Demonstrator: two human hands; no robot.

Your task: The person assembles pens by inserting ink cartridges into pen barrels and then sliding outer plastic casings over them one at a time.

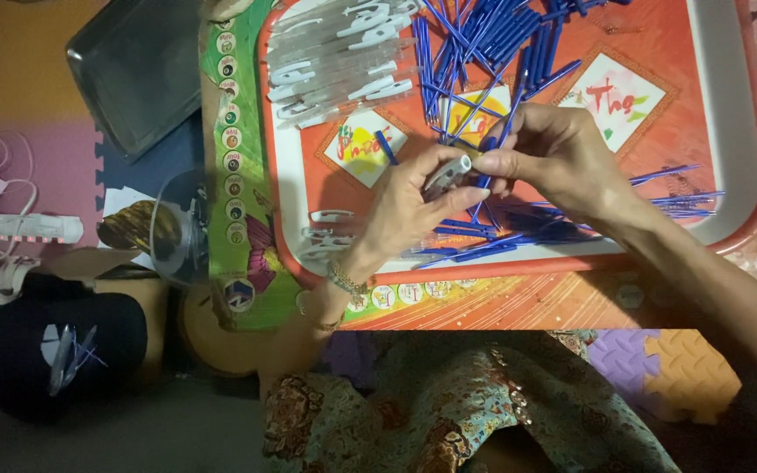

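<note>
My left hand [409,206] grips a clear plastic pen barrel [449,172] over the red tray [755,206]. My right hand [562,153] pinches the barrel's tip end together with a thin blue refill [512,118]. Both hands meet above the tray's middle. A heap of blue refills [484,39] lies at the tray's far side, and more blue refills [668,200] lie to the right of my right hand. Clear barrels with white caps [335,52] are stacked at the tray's far left.
A dark grey tray [133,74] lies at the far left. A clear plastic jar [175,232] and a black bag [54,350] holding a few finished pens sit to the left. Foam puzzle mats [668,368] cover the floor. My patterned clothing [449,412] fills the foreground.
</note>
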